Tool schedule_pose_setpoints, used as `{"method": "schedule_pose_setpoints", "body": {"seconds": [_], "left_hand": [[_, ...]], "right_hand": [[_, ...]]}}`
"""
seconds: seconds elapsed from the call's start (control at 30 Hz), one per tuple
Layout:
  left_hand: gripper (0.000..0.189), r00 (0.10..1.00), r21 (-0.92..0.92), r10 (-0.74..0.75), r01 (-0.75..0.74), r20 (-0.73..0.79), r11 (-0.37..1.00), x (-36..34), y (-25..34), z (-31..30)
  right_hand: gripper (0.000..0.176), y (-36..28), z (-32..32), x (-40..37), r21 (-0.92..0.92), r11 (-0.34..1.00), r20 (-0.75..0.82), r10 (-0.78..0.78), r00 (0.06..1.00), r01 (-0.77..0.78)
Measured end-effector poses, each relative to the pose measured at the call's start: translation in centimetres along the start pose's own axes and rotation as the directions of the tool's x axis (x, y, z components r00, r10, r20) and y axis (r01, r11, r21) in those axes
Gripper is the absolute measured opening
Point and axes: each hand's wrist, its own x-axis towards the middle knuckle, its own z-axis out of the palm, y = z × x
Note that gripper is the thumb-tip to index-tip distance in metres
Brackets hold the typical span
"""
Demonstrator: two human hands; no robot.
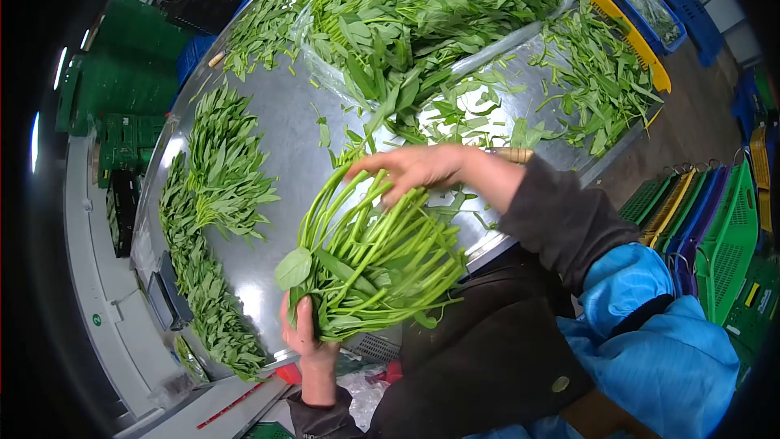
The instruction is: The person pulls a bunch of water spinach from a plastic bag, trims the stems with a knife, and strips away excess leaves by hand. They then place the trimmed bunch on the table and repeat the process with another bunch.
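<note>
My left hand (307, 329) is closed around the leafy side of a loose bunch of water spinach (382, 268), its long green stems fanned out toward me. Over the top of the bunch reaches my right hand (418, 169), fingers bent around a few stems at its upper edge. Just behind my right wrist, a wooden handle (516, 154) lies on the metal table (284, 126); the rest of that tool is hidden. Beyond the hands, a big heap of water spinach (439, 8) rests in clear plastic wrapping (313, 53).
Tied-looking leafy bundles (215, 162) line the table's left side. Loose leaves (601, 73) lie at the right, beside a yellow crate (630, 28). Another wooden handle (216, 58) sits near the far left edge. Green crates (731, 236) stand at right.
</note>
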Motion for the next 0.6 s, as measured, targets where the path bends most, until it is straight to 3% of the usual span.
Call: {"method": "schedule_pose_setpoints", "body": {"seconds": [0.03,0.1,0.17,0.23,0.27,0.3,0.37,0.43,0.47,0.5,0.6], "left_hand": [[0.067,0.999,-0.058,-0.044,0.045,0.015,0.997,0.2,0.1,0.2],[0.070,0.988,-0.080,-0.157,0.157,0.016,0.984,-0.7,-0.5,0.2],[0.070,0.969,-0.128,-0.246,0.248,0.025,0.960,-1.7,-0.6,0.0],[0.069,0.975,-0.118,-0.220,0.223,0.041,0.968,-1.5,0.0,0.1],[0.067,0.969,-0.124,-0.244,0.247,0.038,0.961,-1.6,0.3,0.2],[0.067,0.967,-0.122,-0.251,0.254,0.036,0.960,-1.8,0.4,0.2],[0.064,0.950,-0.078,-0.312,0.309,-0.031,0.948,-2.2,0.4,0.3],[0.063,0.942,-0.094,-0.332,0.328,-0.037,0.940,-2.3,0.4,0.2],[0.064,0.944,-0.047,-0.326,0.324,-0.046,0.945,-2.1,0.5,0.1],[0.064,0.947,-0.001,-0.316,0.316,-0.054,0.949,-1.9,0.6,0.1],[0.066,0.962,0.024,-0.271,0.272,-0.037,0.962,-1.3,0.4,0.3]], "right_hand": [[0.065,0.3,1.0,0.2,0.158,0.987,0.075,0.013,0.997,-0.025],[0.050,0.4,1.6,0.6,0.200,0.979,0.096,0.022,0.995,-0.041],[0.037,-1.3,1.2,-0.2,-0.253,0.960,-0.178,0.076,0.981,-0.120],[0.029,-1.8,-0.6,-1.8,-0.099,0.985,-0.337,0.103,0.936,-0.144],[0.026,-2.4,-1.1,-2.6,0.026,0.996,-0.443,0.093,0.892,-0.091],[0.030,-1.2,-3.0,-2.8,0.114,0.992,-0.559,0.016,0.829,0.058],[0.032,-0.8,-4.2,-3.9,0.057,0.997,-0.680,-0.005,0.733,0.060],[0.037,-1.6,-2.5,-4.0,-0.219,0.938,-0.511,0.123,0.851,-0.267],[0.047,-1.9,-0.7,-3.8,-0.218,0.920,-0.413,0.215,0.885,-0.325],[0.058,-2.4,0.8,-3.2,-0.485,0.810,-0.330,0.180,0.927,-0.330],[0.052,-1.4,3.5,-1.0,-0.614,0.737,-0.311,0.102,0.945,-0.282]]}}
